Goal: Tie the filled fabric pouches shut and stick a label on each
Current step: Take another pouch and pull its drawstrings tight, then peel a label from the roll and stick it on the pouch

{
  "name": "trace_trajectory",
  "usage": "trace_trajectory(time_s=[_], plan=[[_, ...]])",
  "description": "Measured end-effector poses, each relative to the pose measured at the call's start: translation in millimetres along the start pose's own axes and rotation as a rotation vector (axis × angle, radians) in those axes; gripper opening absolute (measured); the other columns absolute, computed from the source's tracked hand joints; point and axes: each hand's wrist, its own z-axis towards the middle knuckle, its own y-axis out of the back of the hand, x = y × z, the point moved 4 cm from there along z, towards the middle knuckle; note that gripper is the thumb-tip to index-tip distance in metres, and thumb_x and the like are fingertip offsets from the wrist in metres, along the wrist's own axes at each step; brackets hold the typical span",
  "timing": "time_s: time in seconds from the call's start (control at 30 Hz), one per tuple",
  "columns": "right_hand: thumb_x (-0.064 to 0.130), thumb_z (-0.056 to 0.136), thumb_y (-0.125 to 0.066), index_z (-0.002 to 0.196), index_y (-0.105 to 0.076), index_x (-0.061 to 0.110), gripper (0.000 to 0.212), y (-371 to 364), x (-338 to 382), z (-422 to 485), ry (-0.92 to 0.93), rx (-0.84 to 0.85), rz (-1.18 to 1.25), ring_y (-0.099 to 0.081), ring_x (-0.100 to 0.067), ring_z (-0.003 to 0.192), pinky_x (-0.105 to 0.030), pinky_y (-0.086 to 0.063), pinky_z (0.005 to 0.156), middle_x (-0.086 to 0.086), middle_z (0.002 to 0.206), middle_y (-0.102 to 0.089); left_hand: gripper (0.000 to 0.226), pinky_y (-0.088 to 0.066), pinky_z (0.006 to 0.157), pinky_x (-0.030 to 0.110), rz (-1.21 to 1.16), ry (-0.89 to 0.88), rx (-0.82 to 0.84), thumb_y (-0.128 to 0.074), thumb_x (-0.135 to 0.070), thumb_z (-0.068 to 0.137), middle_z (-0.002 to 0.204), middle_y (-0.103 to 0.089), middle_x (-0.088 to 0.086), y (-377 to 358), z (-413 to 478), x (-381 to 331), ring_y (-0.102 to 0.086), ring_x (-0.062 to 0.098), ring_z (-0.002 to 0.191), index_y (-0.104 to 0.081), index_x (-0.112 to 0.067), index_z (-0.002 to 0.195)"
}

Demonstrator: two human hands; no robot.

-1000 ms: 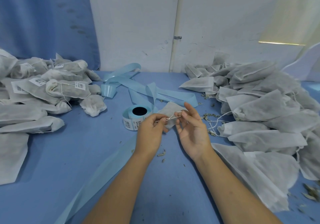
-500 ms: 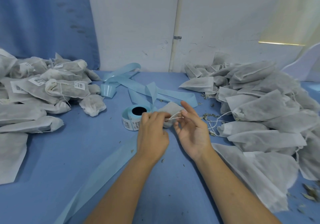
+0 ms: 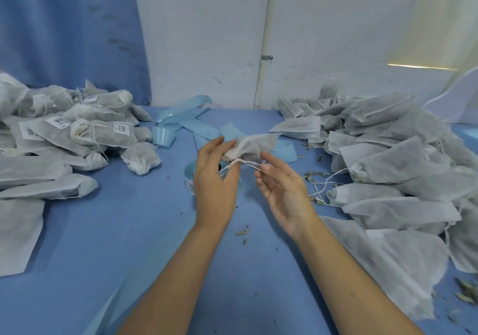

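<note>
While held above the table (image 3: 103, 231), one pouch (image 3: 254, 144) is oriented crosswise, gathered neck leftward, bottom rightward. Its neck is gripped by the left hand (image 3: 216, 179), back toward camera; its string (image 3: 243, 164) is pinched by the right hand (image 3: 282, 192), palm up. Two heaps are counted: labelled heap (image 3: 77, 127) left, unlabelled heap (image 3: 388, 166) right.

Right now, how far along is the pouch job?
Done: left pile, tied, several showing barcode labels. In hand: left hand holds one pouch, right hand pinches its drawstring; no label visible. Left: the big right pile, unlabelled.
</note>
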Motion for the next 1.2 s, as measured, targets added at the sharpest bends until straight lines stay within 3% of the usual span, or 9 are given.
trace_trajectory(time_s=[0.07,0.17,0.37,0.53,0.67,0.87,1.0,1.13,1.2], plan=[[-0.004,0.086,-0.061,0.097,-0.070,0.007,0.018,0.9,0.2,-0.3,0.021,-0.007,-0.135,-0.068,-0.010,0.067,-0.016,-0.054,0.067,0.000,0.074,-0.071,0.038,-0.042,0.096,0.018,-0.041,-0.019,0.009,-0.057,0.005,0.084,0.123,-0.057,-0.001,0.9,0.7,-4.2,-0.054,0.007,0.111,-0.061,-0.014,0.116],[-0.002,0.085,-0.066,0.089,-0.070,0.007,0.010,-0.8,2.0,-1.8,0.069,0.006,-0.340,-0.069,-0.011,0.070,-0.016,-0.052,0.066,-0.002,0.074,-0.073,0.043,-0.043,0.084,0.012,-0.035,-0.051,0.011,-0.050,0.007,0.082,0.116,-0.061,0.002,2.5,0.7,-5.3,-0.056,0.007,0.097,-0.058,-0.017,0.117],[0.009,0.085,-0.069,0.091,-0.071,0.008,0.006,-1.2,-1.8,-1.9,0.065,-0.027,-0.361,-0.067,-0.007,0.072,-0.016,-0.052,0.068,-0.001,0.077,-0.073,0.043,-0.038,0.065,0.010,-0.039,0.012,-0.054,-0.047,0.005,0.087,0.089,-0.057,-0.007,5.8,3.5,-1.4,-0.048,0.000,0.067,-0.058,-0.031,0.109],[0.016,0.081,-0.074,0.078,-0.076,0.020,0.005,-0.9,-6.2,-1.6,0.027,-0.073,-0.374,-0.062,-0.008,0.082,-0.020,-0.049,0.079,0.001,0.088,-0.073,0.051,-0.040,0.070,0.007,-0.143,0.100,-0.116,-0.044,0.006,0.086,0.084,-0.062,-0.026,8.2,7.4,1.0,-0.055,-0.005,0.075,-0.057,-0.041,0.100],[0.021,0.078,-0.078,0.076,-0.078,0.020,0.001,1.2,-9.1,-1.2,0.012,-0.118,-0.401,-0.060,-0.008,0.092,-0.025,-0.045,0.091,-0.004,0.113,-0.067,0.057,-0.038,0.079,0.005,-0.125,0.088,-0.100,-0.038,0.012,0.081,0.106,-0.061,-0.011,9.4,8.1,1.4,-0.053,-0.010,0.087,-0.058,-0.036,0.104],[0.017,0.083,-0.072,0.081,-0.073,0.009,0.008,-0.4,-10.5,-1.2,-0.021,-0.069,-0.320,-0.068,-0.012,0.091,-0.022,-0.052,0.078,-0.006,0.089,-0.074,0.053,-0.038,0.084,0.006,-0.111,0.095,-0.025,-0.038,0.014,0.081,0.112,-0.061,-0.001,9.7,9.5,2.0,-0.055,-0.002,0.100,-0.060,-0.028,0.103],[0.014,0.085,-0.070,0.071,-0.073,0.014,0.014,-0.9,-9.9,-3.1,-0.046,-0.091,-0.261,-0.070,-0.010,0.081,-0.019,-0.053,0.068,-0.005,0.085,-0.074,0.046,-0.042,0.093,0.020,-0.205,0.165,0.048,-0.038,0.009,0.086,0.118,-0.060,0.002,7.7,7.9,4.2,-0.055,0.006,0.107,-0.061,-0.023,0.110],[0.011,0.085,-0.070,0.072,-0.071,0.013,0.013,-2.7,-12.0,-3.4,-0.093,-0.127,-0.167,-0.069,-0.011,0.077,-0.019,-0.054,0.063,-0.003,0.083,-0.074,0.062,-0.042,0.101,0.032,-0.296,0.197,0.145,-0.043,-0.009,0.075,0.133,-0.050,0.002,2.8,3.2,4.6,-0.051,0.016,0.118,-0.041,-0.018,0.136],[0.011,0.085,-0.070,0.073,-0.070,0.013,0.012,-4.0,-13.7,-3.6,-0.105,-0.140,-0.146,-0.069,-0.012,0.076,-0.019,-0.054,0.062,-0.002,0.080,-0.073,0.066,-0.037,0.106,0.025,-0.281,0.193,0.161,-0.052,-0.014,0.078,0.141,-0.040,-0.007,0.0,2.3,4.7,-0.044,0.007,0.126,-0.032,-0.021,0.140]])
